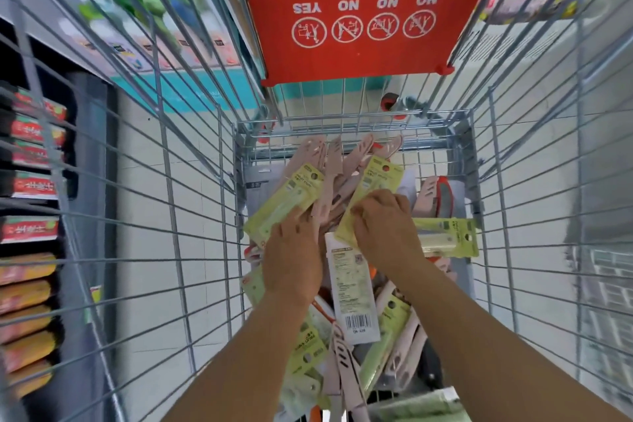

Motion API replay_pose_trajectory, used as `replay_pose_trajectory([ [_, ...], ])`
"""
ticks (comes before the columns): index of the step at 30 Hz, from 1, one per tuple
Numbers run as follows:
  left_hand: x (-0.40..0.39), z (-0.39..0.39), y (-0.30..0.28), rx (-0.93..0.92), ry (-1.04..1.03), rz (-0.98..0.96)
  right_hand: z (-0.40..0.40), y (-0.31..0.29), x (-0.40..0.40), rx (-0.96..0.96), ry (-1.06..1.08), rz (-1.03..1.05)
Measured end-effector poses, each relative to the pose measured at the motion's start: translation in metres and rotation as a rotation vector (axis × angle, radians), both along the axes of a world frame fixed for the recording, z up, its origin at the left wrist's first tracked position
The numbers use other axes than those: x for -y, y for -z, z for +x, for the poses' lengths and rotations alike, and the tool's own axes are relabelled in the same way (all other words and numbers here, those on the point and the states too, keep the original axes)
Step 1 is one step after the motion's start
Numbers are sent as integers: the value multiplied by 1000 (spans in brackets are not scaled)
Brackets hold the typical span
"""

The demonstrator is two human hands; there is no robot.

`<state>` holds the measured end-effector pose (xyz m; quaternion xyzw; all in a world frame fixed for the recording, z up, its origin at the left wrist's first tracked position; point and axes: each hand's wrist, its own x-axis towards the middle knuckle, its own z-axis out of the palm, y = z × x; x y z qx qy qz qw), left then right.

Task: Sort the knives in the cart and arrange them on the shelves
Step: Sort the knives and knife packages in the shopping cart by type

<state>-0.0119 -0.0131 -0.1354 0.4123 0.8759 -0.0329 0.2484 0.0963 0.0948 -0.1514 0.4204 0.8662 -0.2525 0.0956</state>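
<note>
While both hands reach into the cart [356, 120], left hand [293, 252] holding one green pack [286, 204] and right hand [385, 226] another [371, 187], these light, slick carded knives seem best gripped by the card edges.

1. You are standing in a shop, in an aisle between stocked shelves.
2. You look down into a wire shopping cart [191, 202] with a red child-seat flap [363, 10] printed with YES and NO safety pictograms.
3. Packaged goods [32, 181] fill the shelf rows at your left.
4. Carded retail packs with a barcode [356, 288] lie in the cart.
</note>
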Motion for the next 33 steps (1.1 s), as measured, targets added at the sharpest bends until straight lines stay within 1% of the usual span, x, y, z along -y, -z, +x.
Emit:
replay_pose_trajectory([
  [1,3,-2,-1,-14,1,10,-2,-1,1,-18,25,29],
  [3,-2,-9,0,-22,41,112,-11,-2,-1,-43,51,43],
  [5,-21,-17,7,12,106,206,-22,5,-10,-13,13,13],
  [6,-33,-21,12,28,126,215,-29,11,-16,18,-22,4],
  [9,-64,-36,31,93,106,114,-49,26,-37,60,-55,19],
  [11,-70,-46,45,150,106,-9,-56,35,-47,111,-62,18],
  [13,-66,-48,54,170,131,-76,-53,43,-47,180,-93,8],
  [18,-39,-24,53,201,103,-73,-34,44,-15,210,-137,-32],
  [22,-9,-8,42,206,122,-116,-20,34,14,233,-134,-77],
  [25,8,1,33,191,118,-81,-13,26,34,180,-111,-65],
  [27,12,0,29,190,116,-69,-8,22,43,164,-121,-92],
  [30,4,-3,23,161,112,-75,-4,15,44,119,-127,-123],
  [33,-10,-2,18,124,52,-38,-7,9,39,34,-90,-139],
])
